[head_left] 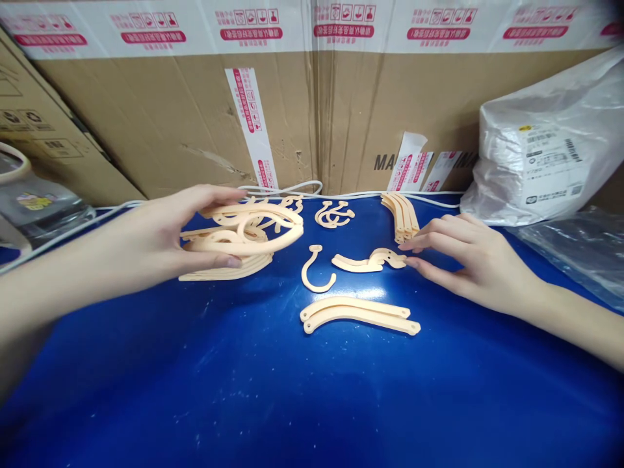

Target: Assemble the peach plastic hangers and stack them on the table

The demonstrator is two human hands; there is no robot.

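Observation:
My left hand (188, 231) grips a cream plastic folding hanger (287, 244) between thumb and fingers, over a pile of similar hangers (244, 268) at the left. The hand hides part of the pile. At the right, my right hand (453, 257) has its thumb and fingertips closed at the end of a short, curved hanger piece (368, 262) lying on the table. Between the hands lies a loose hook (316, 270). Nearer to me, two long curved hanger arms (361, 315) rest side by side.
On the blue table (292, 396), several hooks (334, 214) and a stack of hanger arms (400, 218) lie farther back. A white cable (287, 190) runs before the cardboard boxes (195, 117). A white plastic parcel (536, 143) stands right, a clear jug (34, 195) left.

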